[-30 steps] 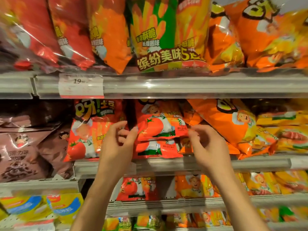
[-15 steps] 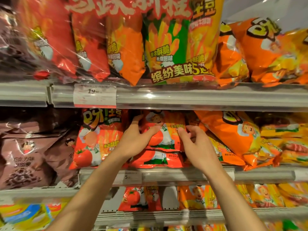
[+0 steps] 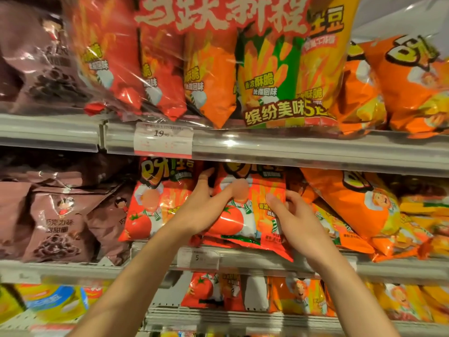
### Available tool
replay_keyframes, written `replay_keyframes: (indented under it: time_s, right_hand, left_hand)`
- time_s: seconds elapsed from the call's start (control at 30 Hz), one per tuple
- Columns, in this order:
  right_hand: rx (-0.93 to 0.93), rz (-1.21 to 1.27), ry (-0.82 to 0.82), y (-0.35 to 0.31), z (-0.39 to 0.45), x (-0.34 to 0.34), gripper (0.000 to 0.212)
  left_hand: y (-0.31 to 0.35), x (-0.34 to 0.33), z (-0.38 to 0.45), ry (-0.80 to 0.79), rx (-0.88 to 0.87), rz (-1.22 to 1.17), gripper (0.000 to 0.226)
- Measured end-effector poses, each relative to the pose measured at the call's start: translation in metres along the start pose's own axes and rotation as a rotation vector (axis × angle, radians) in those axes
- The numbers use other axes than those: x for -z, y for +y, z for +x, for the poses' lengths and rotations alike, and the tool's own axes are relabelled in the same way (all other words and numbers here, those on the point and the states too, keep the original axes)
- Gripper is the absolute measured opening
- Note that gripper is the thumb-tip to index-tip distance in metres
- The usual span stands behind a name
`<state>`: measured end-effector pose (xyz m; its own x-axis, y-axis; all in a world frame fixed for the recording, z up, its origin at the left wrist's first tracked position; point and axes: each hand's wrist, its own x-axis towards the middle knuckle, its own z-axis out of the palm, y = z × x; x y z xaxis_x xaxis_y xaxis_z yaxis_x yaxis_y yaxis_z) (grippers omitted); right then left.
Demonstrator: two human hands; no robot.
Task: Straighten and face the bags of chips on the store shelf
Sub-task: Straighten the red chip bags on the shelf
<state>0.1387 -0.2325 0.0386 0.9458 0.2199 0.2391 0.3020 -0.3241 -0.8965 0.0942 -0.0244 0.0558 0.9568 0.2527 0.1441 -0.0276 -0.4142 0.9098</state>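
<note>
A red tomato-flavour chip bag (image 3: 252,210) stands upright on the middle shelf (image 3: 267,260), its front facing me. My left hand (image 3: 206,210) grips its left edge, thumb across the front and fingers behind. My right hand (image 3: 294,215) grips its right edge, thumb on the front. Another red tomato bag (image 3: 155,203) stands upright just to its left. Orange bags (image 3: 352,207) lean tilted to the right of it.
Brown chocolate-flavour bags (image 3: 56,222) fill the middle shelf's left. The upper shelf (image 3: 291,149) carries a large multi-pack (image 3: 218,69) and orange bags (image 3: 408,88), with a price tag (image 3: 162,139). Small bags (image 3: 213,290) stand on the lower shelf.
Both hands moved up from the shelf edge and closed on the middle red bag, which now stands upright over the flat one seen before. The view has tilted upward.
</note>
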Motion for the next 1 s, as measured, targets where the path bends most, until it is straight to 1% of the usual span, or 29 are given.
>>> replay_keyframes:
  time_s: [0.1, 0.13, 0.17, 0.23, 0.27, 0.33, 0.4, 0.43, 0.5, 0.6, 0.67, 0.73, 0.87, 0.93, 1.0]
  right_hand:
    - [0.048, 0.041, -0.051, -0.006, -0.008, -0.006, 0.050]
    - [0.055, 0.065, -0.082, -0.010, -0.010, -0.010, 0.045]
    - [0.059, 0.090, -0.113, -0.014, -0.012, -0.014, 0.041]
    - [0.071, 0.090, -0.157, -0.019, -0.012, -0.023, 0.040]
    - [0.081, 0.059, -0.162, -0.022, -0.010, -0.027, 0.043]
    - [0.087, -0.065, -0.104, -0.024, -0.001, -0.034, 0.057]
    - [0.074, -0.302, -0.011, -0.022, 0.015, -0.041, 0.068]
    - [0.049, -0.434, 0.005, -0.021, 0.024, -0.045, 0.071]
    - [-0.031, -0.621, -0.045, -0.019, 0.036, -0.056, 0.082]
    - [-0.117, -0.766, -0.095, -0.013, 0.045, -0.069, 0.102]
    - [-0.171, -0.766, -0.101, -0.009, 0.046, -0.074, 0.112]
    - [-0.179, -0.736, -0.097, -0.007, 0.045, -0.076, 0.114]
    - [-0.125, -0.623, -0.044, -0.008, 0.047, -0.072, 0.096]
    - [-0.066, -0.544, -0.020, -0.007, 0.047, -0.069, 0.089]
    - [0.005, -0.463, -0.016, -0.006, 0.042, -0.069, 0.086]
  left_hand:
    - [-0.005, 0.007, -0.004, 0.017, -0.006, 0.041, 0.097]
    - [-0.009, 0.011, -0.006, 0.038, -0.018, 0.056, 0.094]
    - [-0.013, 0.015, -0.009, 0.066, -0.029, 0.057, 0.086]
    - [-0.022, 0.027, -0.014, 0.130, -0.042, 0.047, 0.060]
    - [-0.026, 0.034, -0.016, 0.159, -0.049, 0.036, 0.056]
    - [-0.031, 0.050, -0.023, 0.192, -0.083, 0.003, 0.069]
    - [-0.035, 0.065, -0.030, 0.213, -0.112, 0.009, 0.081]
    - [-0.037, 0.072, -0.033, 0.216, -0.120, 0.012, 0.083]
    - [-0.041, 0.082, -0.038, 0.205, -0.130, -0.004, 0.084]
    - [-0.045, 0.093, -0.044, 0.193, -0.163, -0.016, 0.084]
    - [-0.047, 0.098, -0.047, 0.202, -0.172, -0.020, 0.083]
    - [-0.046, 0.102, -0.049, 0.209, -0.183, -0.031, 0.075]
    - [-0.045, 0.110, -0.049, 0.201, -0.194, -0.071, 0.073]
    - [-0.046, 0.115, -0.048, 0.179, -0.187, -0.091, 0.068]
    - [-0.047, 0.119, -0.048, 0.164, -0.183, -0.103, 0.071]
